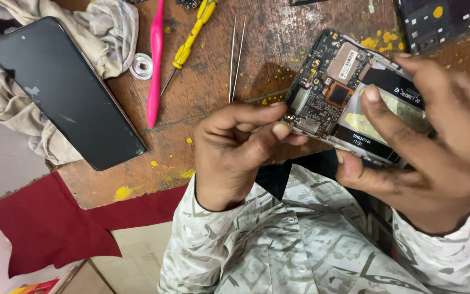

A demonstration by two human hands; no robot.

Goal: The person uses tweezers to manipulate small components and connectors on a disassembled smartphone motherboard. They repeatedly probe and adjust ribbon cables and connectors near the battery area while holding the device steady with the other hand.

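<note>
An opened phone [333, 90] with its back off shows a dark circuit board, a copper-framed chip and a battery with a label. My right hand [436, 147] grips it from the right, with fingers lying over the battery and the thumb under the lower edge. My left hand [235, 147] is curled at the phone's lower left corner, thumb and fingertips pinched against the board's edge. Whether something tiny sits between those fingertips cannot be made out.
On the worn wooden table [202, 92] lie metal tweezers [236, 54], a yellow screwdriver [189, 41], a pink pry tool [155, 65], a small metal ring [141, 66] and a black phone [63, 90] on a cloth [110, 32]. Another dark phone part [441, 22] lies at the top right.
</note>
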